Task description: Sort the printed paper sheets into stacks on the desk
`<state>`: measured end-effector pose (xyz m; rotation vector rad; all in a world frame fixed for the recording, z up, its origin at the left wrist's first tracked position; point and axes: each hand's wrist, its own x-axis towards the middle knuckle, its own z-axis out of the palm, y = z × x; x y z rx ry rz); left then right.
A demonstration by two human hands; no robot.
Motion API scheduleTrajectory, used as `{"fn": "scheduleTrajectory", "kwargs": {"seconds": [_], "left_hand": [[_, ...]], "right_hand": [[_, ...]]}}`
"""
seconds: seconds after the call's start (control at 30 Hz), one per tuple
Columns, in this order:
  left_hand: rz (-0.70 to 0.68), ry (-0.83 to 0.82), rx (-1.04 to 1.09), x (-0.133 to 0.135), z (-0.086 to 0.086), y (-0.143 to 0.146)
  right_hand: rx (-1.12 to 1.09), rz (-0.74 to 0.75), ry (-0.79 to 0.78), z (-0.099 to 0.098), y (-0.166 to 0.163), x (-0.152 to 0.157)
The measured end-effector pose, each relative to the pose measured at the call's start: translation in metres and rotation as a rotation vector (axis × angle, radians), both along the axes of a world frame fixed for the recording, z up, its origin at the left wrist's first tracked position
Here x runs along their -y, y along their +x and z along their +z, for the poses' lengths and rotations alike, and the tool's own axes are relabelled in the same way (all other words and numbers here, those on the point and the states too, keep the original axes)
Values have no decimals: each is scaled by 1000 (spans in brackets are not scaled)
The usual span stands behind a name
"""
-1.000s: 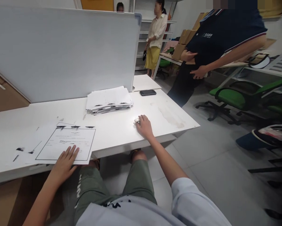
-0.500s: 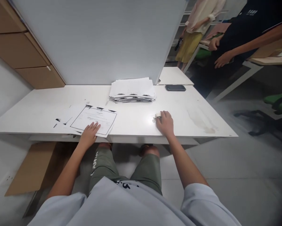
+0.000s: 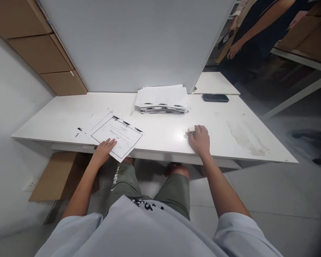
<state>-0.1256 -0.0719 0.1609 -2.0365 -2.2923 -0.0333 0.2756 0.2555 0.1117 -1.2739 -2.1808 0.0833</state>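
My left hand (image 3: 104,151) lies flat with fingers stretched out on a printed sheet of paper (image 3: 123,134) with a black border. That sheet is turned at a slant, and its lower corner juts over the front edge of the white table (image 3: 160,142). Part of another bordered sheet (image 3: 97,123) shows under its left side. On the tabletop to the right, my right hand (image 3: 200,141) is closed around a small white and silver object (image 3: 190,132), mostly hidden by the fingers. A thick stack of papers (image 3: 162,98) lies between the hands, farther back.
A dark phone (image 3: 215,97) lies at the back right. Black scraps (image 3: 80,129) are scattered at the left. A grey panel (image 3: 136,46) rises behind the table, with cardboard boxes (image 3: 64,82) on its left. Another person's hand (image 3: 234,50) shows at the upper right.
The bordered sheet under my left hand has turned clockwise, baring more of the sheet beneath. My right hand keeps its grip. The camera view has shifted to the left.
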Motion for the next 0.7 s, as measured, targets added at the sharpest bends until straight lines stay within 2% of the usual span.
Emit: {"fn": "scheduleTrajectory", "kwargs": {"seconds": [0.1,0.23,0.43,0.57,0.7], "left_hand": [[-33,85,25,-4,0,6],[-182,204,25,-19,-2,34],[-369,329,35,-55,-19,80],[-417,314,45,-78,-27,77],[-370,310,61,-80,-23,56]], "right_hand": [[-1,4,2,-1,1,0],[15,12,11,-1,2,0],[35,-9,8,-1,2,0],[21,-4,8,-3,3,-1],[9,-12,-3,-4,3,-1]]}}
